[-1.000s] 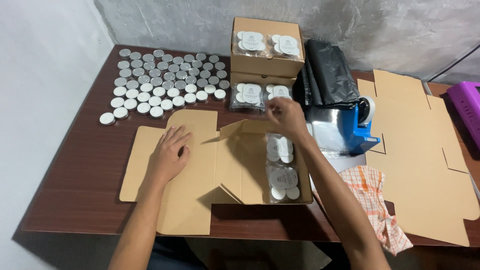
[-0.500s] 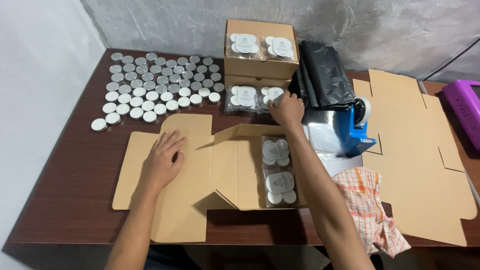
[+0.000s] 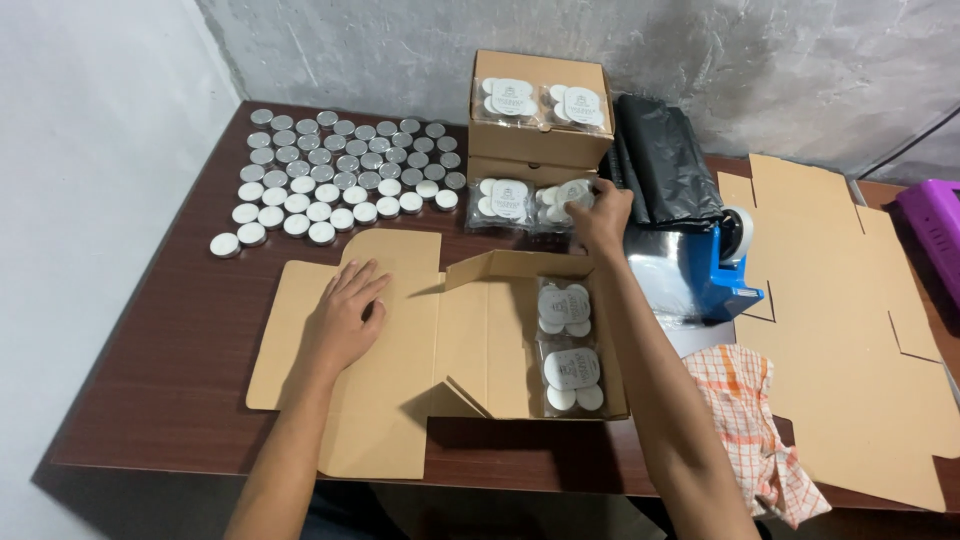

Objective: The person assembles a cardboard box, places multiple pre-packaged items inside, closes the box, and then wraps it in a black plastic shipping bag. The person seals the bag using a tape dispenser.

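My left hand (image 3: 345, 315) lies flat, fingers spread, on the unfolded flap of an open cardboard box (image 3: 400, 345). Two clear packs of white candles (image 3: 568, 345) lie in the box's right side. My right hand (image 3: 598, 212) reaches past the box and closes its fingers on a clear candle pack (image 3: 562, 203) behind it. A second pack (image 3: 503, 200) lies just left of that one. Both rest in front of a closed cardboard box (image 3: 540, 135) with two more packs on its lid.
Several rows of small round tealights (image 3: 340, 175) cover the back left of the brown table (image 3: 190, 340). A black bag (image 3: 665, 170) and a blue tape dispenser (image 3: 715, 265) stand right of the boxes. Flat cardboard blanks (image 3: 850, 330) and a checked cloth (image 3: 750, 420) lie at the right.
My right hand moved from above the open box back to the candle packs behind it and took hold of one. The left hand stayed on the flap.
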